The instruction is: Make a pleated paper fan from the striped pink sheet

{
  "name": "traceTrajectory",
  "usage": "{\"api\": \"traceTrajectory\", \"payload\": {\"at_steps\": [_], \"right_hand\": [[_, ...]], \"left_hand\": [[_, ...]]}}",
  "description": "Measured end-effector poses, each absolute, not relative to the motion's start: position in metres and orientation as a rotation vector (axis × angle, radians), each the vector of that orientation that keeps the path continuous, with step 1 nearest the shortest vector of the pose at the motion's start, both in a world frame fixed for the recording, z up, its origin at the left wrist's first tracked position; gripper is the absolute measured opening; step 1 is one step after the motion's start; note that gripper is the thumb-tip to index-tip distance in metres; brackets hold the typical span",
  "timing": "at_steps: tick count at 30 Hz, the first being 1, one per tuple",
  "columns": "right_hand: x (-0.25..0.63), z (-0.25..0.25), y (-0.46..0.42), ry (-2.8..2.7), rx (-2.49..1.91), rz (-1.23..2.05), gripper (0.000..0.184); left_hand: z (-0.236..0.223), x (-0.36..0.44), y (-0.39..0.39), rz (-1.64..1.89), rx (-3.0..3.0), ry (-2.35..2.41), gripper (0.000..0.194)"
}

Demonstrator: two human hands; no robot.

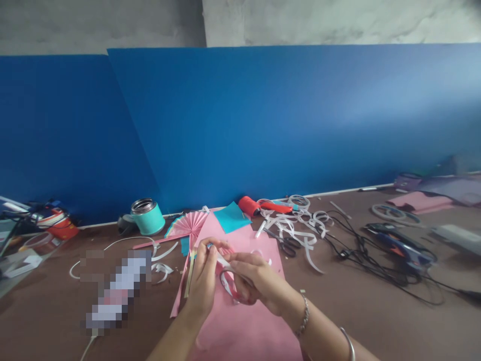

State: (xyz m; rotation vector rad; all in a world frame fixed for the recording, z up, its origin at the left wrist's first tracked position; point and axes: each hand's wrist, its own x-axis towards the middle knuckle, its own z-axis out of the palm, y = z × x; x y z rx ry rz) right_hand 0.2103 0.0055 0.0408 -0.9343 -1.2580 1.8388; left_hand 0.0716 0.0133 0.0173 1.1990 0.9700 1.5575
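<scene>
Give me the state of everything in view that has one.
Left hand, pinching paper
Right hand, fingers curled
Teal cup, upright, open
Pink fan, pleated, spread
Red spool, on its side
Pink sheet, unfolded
White strips, loose, curled
Scissors, lying; blades unclear
Black cables, tangled
Glue gun, lying down

Head-height view, forward and seemingly downward

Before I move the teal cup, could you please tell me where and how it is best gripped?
I would grip the upper part of the cup's round wall, coming from the front and slightly above. It stands upright, mouth open upward, with the blue panel behind it and a dark thing crowding it on the left.
</scene>
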Motion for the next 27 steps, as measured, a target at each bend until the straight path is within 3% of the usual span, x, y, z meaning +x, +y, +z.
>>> {"api": "traceTrajectory", "payload": {"at_steps": [4, 12, 27], "right_hand": [[0.211, 0.042, 0.008, -1.259, -1.028, 1.854, 0.038], [0.212, 0.034, 0.01, -1.336, -0.98, 1.861, 0.024], [0.216, 0.026, 0.017, -1.437, -1.056, 1.894, 0.043]], "left_hand": [[0.023, 0.066, 0.017, 1.585, 1.177, 0.963, 0.018], [0.031, 0.059, 0.023, 1.617, 1.021, 0.878, 0.019], [0.034, 0.052, 0.03, 1.622, 0.875, 0.657, 0.016]]}}
